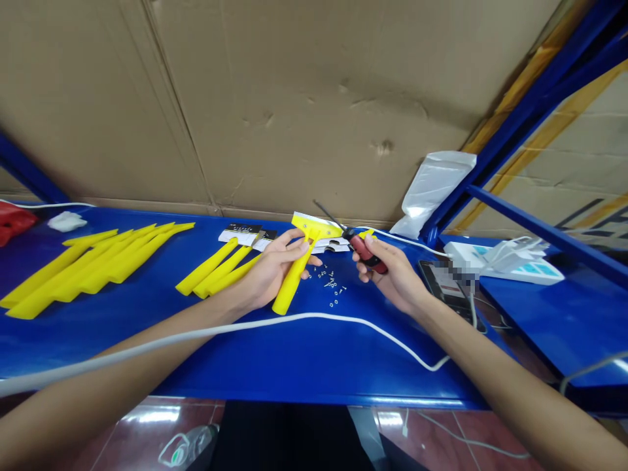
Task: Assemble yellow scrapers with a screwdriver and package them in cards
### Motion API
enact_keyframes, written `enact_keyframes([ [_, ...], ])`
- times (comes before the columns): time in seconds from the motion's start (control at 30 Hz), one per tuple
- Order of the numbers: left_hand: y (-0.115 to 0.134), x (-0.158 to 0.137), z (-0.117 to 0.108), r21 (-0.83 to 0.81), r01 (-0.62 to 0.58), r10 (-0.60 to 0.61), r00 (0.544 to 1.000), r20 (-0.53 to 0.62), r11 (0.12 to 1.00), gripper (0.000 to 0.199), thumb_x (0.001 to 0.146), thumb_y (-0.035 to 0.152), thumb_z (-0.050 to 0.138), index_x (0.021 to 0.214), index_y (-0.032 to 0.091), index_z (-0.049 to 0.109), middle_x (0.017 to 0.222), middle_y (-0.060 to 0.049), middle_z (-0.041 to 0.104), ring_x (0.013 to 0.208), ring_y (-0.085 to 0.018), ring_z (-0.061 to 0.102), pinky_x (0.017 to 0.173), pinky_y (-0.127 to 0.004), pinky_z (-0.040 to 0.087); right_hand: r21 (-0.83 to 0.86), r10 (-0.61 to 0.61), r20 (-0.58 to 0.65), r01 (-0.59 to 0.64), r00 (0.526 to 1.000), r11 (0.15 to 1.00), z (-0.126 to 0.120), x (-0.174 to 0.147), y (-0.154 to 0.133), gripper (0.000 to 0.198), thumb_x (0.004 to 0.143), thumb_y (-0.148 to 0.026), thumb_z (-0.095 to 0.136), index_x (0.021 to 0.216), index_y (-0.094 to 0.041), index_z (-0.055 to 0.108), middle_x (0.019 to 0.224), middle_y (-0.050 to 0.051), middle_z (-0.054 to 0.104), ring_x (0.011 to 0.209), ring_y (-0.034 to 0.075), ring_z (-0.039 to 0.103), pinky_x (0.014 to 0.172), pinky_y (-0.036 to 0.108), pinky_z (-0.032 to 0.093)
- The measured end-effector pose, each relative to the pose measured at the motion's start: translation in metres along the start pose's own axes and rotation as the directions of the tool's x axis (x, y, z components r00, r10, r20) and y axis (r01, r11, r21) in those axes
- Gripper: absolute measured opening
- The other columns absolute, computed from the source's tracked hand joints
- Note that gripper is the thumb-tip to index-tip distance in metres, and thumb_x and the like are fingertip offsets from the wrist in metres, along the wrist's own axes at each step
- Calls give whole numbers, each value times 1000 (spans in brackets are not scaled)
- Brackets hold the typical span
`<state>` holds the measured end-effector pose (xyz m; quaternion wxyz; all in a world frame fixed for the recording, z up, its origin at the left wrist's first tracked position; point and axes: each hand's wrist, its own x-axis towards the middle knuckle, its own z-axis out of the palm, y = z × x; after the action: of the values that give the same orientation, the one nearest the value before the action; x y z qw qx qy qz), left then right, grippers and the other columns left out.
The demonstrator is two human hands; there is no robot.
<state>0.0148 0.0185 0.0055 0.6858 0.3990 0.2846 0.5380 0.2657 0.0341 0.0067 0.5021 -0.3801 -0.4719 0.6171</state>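
Note:
My left hand (pixel 279 261) is closed around a yellow T-shaped scraper (pixel 294 271), held up with its handle slanting down toward me. Two small screws show in the scraper's head, and a pale blade strip runs along its far edge. In my right hand (pixel 390 268) is a screwdriver (pixel 367 252) with a red and black handle. Its dark shaft points up and left, past the right end of the scraper's head. Below the hands, several loose screws and nuts (pixel 332 284) lie scattered on the blue tabletop (pixel 294 360).
Several yellow handles (pixel 108 268) lie in a row at left, others (pixel 220 268) beside my left wrist, near black-and-white cards (pixel 240 232). A white cable (pixel 314 316) crosses in front. At right are a phone (pixel 446 288), a white box (pixel 505 261) and a plastic bag (pixel 436 190).

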Motion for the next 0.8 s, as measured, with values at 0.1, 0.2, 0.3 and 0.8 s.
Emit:
enact_keyframes([
  [0.1,0,-1,2,-12,20,-20,1000,21,1000,32,91,13,82,114,19,61,108,-6,66,84,-18,76,54,-23,55,75,20,-10,-19,1000,997,0,1,-2,42,82,-56,94,99,-21,78,91,2,72,65,11,56,50,24,48],
  [0.2,1,-3,3,-13,32,-31,998,56,999,30,92,12,81,113,19,61,108,-6,67,82,-17,74,55,-23,56,115,44,2,-44,999,992,0,2,-4,44,83,-57,92,103,-21,76,89,0,67,63,10,52,49,23,46],
  [0.3,0,-5,3,-9,35,-34,994,101,999,31,91,13,83,113,20,63,108,-6,69,82,-17,75,56,-24,56,131,64,33,-68,997,989,2,0,-5,45,81,-56,95,98,-22,72,81,-5,57,58,8,44,48,22,43],
  [0.8,-3,-7,8,66,84,-94,982,166,994,36,90,16,86,121,17,69,129,-17,77,78,-18,77,57,-27,60,20,-15,94,13,995,1000,6,-8,-2,49,76,-35,100,71,-22,53,60,-10,40,44,5,31,47,26,34],
])
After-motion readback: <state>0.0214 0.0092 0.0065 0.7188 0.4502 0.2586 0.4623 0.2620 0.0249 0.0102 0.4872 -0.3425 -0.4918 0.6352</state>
